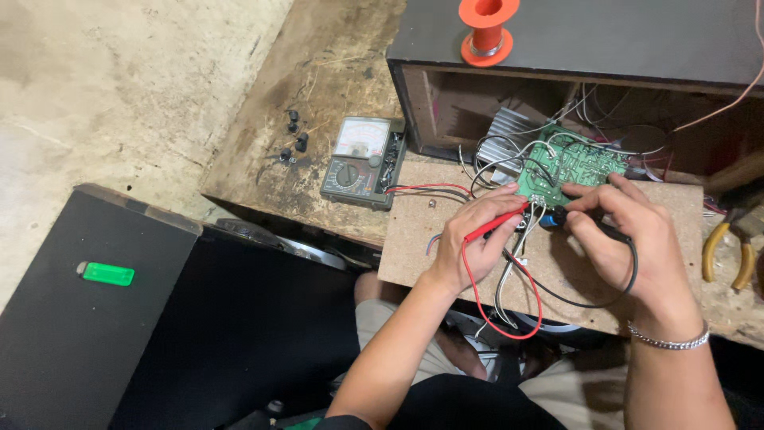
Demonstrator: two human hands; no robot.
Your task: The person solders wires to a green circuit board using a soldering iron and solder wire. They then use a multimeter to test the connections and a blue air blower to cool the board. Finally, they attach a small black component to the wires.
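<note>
Head camera: the left hand (473, 243) was closed in a pinch grip around a slim red plastic test probe (497, 227), its tip set toward the near edge of a green printed circuit board (569, 163) crowded with small parts. The right hand (625, 231) was closed the same way on a matching black test probe (585, 219), its tip close by a small blue component (551, 220) at the board's edge. The board lay at the far side of a bare brown fibreboard panel (684, 203) on the rough wooden table (310, 95), half inside an open dark wooden cabinet (573, 36). Thin red (509, 318) and black (605, 295) leads looped loosely back to a grey analogue multimeter (362, 163).

The probes looked light, rigid and slim, best held like a pen well back on the insulated barrel. The board seemed light but fragile, tethered by its white wires (497, 155), so safest taken by its edges.

An orange plastic spool (487, 28) stood on the cabinet, yellow-handled pliers (728, 247) lay to the right, and a green lighter (109, 274) lay on a black box (87, 318).
</note>
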